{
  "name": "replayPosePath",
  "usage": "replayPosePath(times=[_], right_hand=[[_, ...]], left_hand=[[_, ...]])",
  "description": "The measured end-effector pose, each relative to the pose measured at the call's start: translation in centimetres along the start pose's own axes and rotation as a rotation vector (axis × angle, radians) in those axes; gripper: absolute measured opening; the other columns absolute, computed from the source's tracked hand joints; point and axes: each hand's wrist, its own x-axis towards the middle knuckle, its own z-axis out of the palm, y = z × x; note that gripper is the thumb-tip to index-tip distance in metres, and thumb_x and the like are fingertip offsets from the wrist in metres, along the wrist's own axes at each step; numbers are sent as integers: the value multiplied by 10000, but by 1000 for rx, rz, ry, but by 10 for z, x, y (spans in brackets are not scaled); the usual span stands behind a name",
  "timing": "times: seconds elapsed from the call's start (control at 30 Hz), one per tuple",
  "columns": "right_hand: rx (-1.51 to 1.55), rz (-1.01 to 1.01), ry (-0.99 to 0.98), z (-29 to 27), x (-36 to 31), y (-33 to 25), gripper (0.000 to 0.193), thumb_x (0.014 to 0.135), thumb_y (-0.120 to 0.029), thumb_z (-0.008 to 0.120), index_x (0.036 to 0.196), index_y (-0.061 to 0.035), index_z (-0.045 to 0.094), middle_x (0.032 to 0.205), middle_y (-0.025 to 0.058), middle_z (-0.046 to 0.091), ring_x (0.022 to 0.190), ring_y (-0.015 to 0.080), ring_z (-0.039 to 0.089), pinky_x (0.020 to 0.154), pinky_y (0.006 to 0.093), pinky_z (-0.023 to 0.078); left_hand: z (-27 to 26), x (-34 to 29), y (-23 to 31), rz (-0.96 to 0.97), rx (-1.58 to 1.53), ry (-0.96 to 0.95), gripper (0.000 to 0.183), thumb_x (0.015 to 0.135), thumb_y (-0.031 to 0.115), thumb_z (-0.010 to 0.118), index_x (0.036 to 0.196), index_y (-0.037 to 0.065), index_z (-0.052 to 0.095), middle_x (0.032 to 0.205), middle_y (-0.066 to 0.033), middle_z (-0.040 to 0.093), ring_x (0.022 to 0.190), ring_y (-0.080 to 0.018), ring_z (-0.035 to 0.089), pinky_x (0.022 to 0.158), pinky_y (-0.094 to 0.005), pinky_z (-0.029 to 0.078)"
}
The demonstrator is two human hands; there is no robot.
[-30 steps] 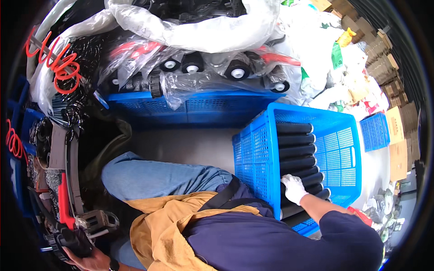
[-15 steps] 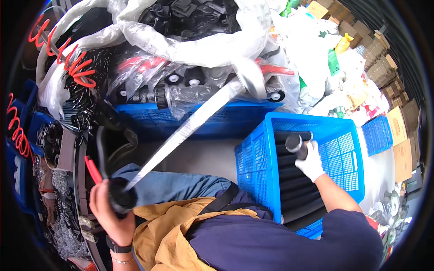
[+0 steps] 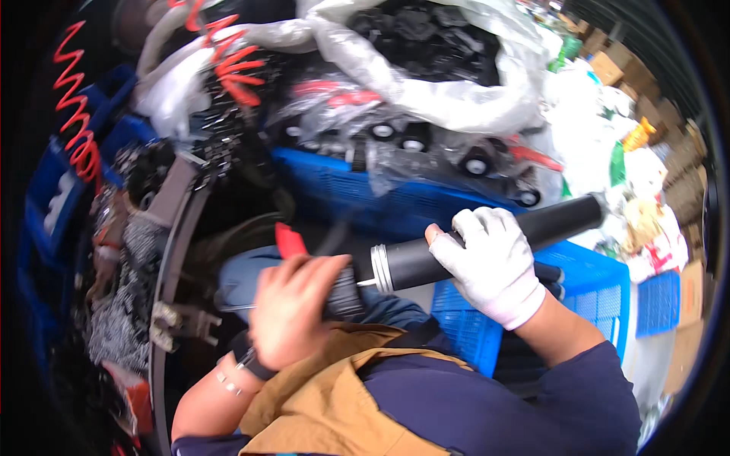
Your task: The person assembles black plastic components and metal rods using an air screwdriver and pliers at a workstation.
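Observation:
My right hand [image 3: 494, 266], in a white glove, is wrapped round a long black tube [image 3: 559, 224] held slanting up to the right. The tube's near end has a pale threaded ring [image 3: 382, 267]. Against that end my bare left hand [image 3: 300, 308], slightly blurred, grips a black ribbed cap [image 3: 344, 295] with a red lever [image 3: 289, 240] sticking up beside it. A short stretch of pale rod [image 3: 367, 283] shows in the narrow gap between cap and ring; the rest of the rod is out of sight. Below the right forearm stands a blue crate [image 3: 608, 292] holding more black tubes.
Ahead, another blue crate [image 3: 342, 186] holds plastic-wrapped parts with red handles and white round ends. Behind it sits a white plastic-lined bag [image 3: 449, 102] of black parts. Blue bins [image 3: 49, 216] and a metal edge [image 3: 171, 258] line the left. Cardboard boxes [image 3: 688, 292] stand right.
My right hand has lifted the tube from the crate and brought it leftward to the cap. The long rod, bare before, is now almost wholly hidden at the tube's end. The view has shifted.

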Motion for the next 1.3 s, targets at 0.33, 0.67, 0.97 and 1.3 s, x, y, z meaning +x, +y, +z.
replayPosePath(times=[0.33,0.67,0.97,1.3], right_hand=[[112,-57,-78,11,24,-15,389,668,-159,672,1053,-111,636,764,63,511,731,240,552,704,386,485],[988,38,-431,34,111,-89,757,643,-276,760,1294,-27,464,1207,216,540,976,431,621,871,443,515],[2365,-665,-1867,142,184,-193,622,792,-399,745,1229,-3,548,957,133,657,829,242,673,727,370,555],[401,41,325,448,355,-229,428,978,-242,389,1366,-102,504,1387,154,509,1293,361,451,1098,478,346]], left_hand=[[1,8,-7,146,249,119,611,695,116,703,1283,155,540,1159,-90,631,1049,-272,590,912,-431,431],[20,-26,-54,-21,-1602,775,890,845,495,659,1514,118,209,1396,-157,470,1317,-330,431,1122,-503,311],[-22,-98,-66,-142,-1521,1335,732,845,476,610,1427,111,356,1065,-175,603,1018,-343,622,1101,-582,339],[-78,-180,-85,-170,-1072,1828,581,881,431,624,1275,33,470,1110,-162,512,991,-273,534,886,-393,515]])
